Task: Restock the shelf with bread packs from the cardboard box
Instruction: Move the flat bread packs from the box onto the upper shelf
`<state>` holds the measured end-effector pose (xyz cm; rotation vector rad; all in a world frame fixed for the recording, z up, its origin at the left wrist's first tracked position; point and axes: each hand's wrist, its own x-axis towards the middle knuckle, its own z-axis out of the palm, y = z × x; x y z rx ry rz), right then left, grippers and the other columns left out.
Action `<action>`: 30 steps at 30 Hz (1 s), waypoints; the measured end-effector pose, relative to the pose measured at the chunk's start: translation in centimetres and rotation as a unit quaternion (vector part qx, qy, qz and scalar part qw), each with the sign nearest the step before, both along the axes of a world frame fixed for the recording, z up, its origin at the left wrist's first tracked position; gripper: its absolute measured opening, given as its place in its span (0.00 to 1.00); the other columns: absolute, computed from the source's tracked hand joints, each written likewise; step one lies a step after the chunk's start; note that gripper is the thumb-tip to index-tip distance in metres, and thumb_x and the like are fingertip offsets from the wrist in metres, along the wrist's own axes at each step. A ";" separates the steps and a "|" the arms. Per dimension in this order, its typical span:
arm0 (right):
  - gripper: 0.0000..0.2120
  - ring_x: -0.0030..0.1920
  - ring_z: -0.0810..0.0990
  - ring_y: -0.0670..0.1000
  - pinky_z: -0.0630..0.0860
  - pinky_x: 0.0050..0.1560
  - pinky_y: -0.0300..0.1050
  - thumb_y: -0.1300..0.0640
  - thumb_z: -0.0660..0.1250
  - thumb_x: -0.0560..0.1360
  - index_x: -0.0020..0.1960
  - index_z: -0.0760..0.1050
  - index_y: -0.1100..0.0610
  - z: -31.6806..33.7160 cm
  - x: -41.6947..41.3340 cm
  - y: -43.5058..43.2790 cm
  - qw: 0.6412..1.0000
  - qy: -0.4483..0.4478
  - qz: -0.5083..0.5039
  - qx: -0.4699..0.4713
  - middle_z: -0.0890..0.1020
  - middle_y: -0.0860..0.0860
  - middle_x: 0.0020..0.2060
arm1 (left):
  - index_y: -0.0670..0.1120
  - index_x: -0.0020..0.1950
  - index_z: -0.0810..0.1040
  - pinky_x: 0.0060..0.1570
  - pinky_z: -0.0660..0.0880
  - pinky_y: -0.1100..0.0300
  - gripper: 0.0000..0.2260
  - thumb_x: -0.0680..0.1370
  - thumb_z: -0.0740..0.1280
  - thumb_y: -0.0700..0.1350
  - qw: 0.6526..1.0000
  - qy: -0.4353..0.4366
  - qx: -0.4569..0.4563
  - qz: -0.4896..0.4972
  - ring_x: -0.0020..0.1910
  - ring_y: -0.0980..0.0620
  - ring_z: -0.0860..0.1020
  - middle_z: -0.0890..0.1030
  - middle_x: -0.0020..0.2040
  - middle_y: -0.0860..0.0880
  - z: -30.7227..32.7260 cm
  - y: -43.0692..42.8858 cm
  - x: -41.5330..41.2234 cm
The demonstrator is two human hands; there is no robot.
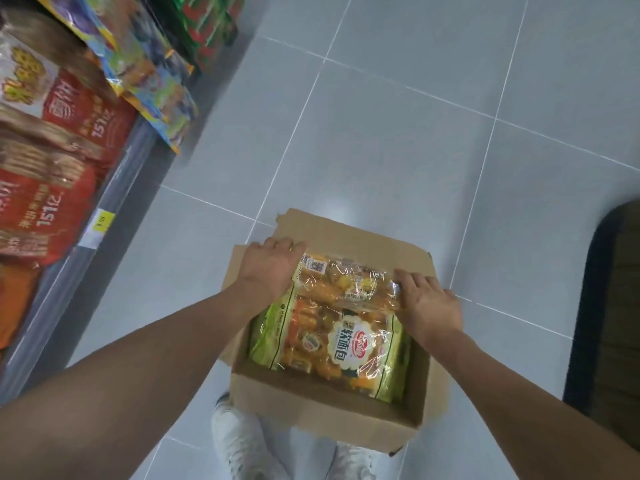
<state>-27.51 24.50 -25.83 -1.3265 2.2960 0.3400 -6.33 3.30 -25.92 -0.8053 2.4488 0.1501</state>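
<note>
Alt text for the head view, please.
Both hands, left hand and right hand, grip the ends of a bread pack above an open cardboard box on the tiled floor; a snack shelf stands at left.

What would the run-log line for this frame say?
stage: pickup | left hand, right hand: gripping bread pack | cardboard box: another pack inside

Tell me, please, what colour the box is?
Plain brown cardboard box, seen best in the head view.
</note>
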 end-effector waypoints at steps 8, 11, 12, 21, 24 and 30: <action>0.21 0.58 0.78 0.57 0.78 0.51 0.52 0.51 0.66 0.77 0.69 0.67 0.48 5.1 1.3 1.2 1.000 -0.001 0.007 -0.019 0.80 0.49 0.59 | 0.51 0.73 0.67 0.53 0.76 0.51 0.28 0.75 0.72 0.45 0.999 0.027 0.006 0.021 0.63 0.46 0.76 0.75 0.69 0.48 5.3 1.6 1.8; 0.24 0.62 0.77 0.56 0.76 0.56 0.53 0.48 0.67 0.77 0.72 0.66 0.47 9.2 1.4 1.3 1.000 -0.017 0.010 -0.013 0.79 0.48 0.63 | 0.53 0.73 0.67 0.54 0.76 0.51 0.26 0.76 0.71 0.46 0.999 0.037 0.015 0.029 0.63 0.46 0.77 0.76 0.68 0.50 9.3 1.7 2.3; 0.25 0.63 0.76 0.55 0.75 0.57 0.52 0.48 0.67 0.78 0.73 0.66 0.46 10.8 1.4 1.2 1.000 -0.021 0.013 -0.013 0.78 0.47 0.64 | 0.53 0.74 0.67 0.54 0.75 0.51 0.26 0.77 0.70 0.46 0.998 0.041 0.020 0.033 0.63 0.46 0.77 0.76 0.68 0.50 10.9 1.8 2.5; 0.23 0.62 0.77 0.54 0.76 0.56 0.51 0.47 0.67 0.76 0.70 0.69 0.45 31.4 0.1 0.5 0.997 -0.052 0.042 -0.036 0.79 0.45 0.62 | 0.56 0.74 0.67 0.55 0.74 0.52 0.25 0.78 0.68 0.56 0.993 0.093 0.041 0.056 0.62 0.47 0.77 0.78 0.65 0.53 32.2 2.4 6.0; 0.25 0.64 0.75 0.52 0.75 0.57 0.49 0.45 0.69 0.76 0.71 0.68 0.43 40.2 -0.6 -0.3 0.995 -0.070 0.068 -0.033 0.78 0.43 0.64 | 0.56 0.74 0.67 0.52 0.74 0.52 0.25 0.78 0.67 0.58 0.992 0.116 0.025 0.046 0.61 0.47 0.77 0.79 0.64 0.52 41.2 2.4 7.7; 0.29 0.62 0.77 0.52 0.75 0.57 0.47 0.46 0.75 0.72 0.71 0.71 0.47 56.5 -1.9 -3.1 0.983 -0.143 0.110 -0.040 0.79 0.46 0.63 | 0.56 0.72 0.67 0.50 0.78 0.48 0.23 0.79 0.63 0.62 0.989 0.146 -0.012 0.028 0.61 0.44 0.79 0.79 0.64 0.51 58.4 1.6 9.4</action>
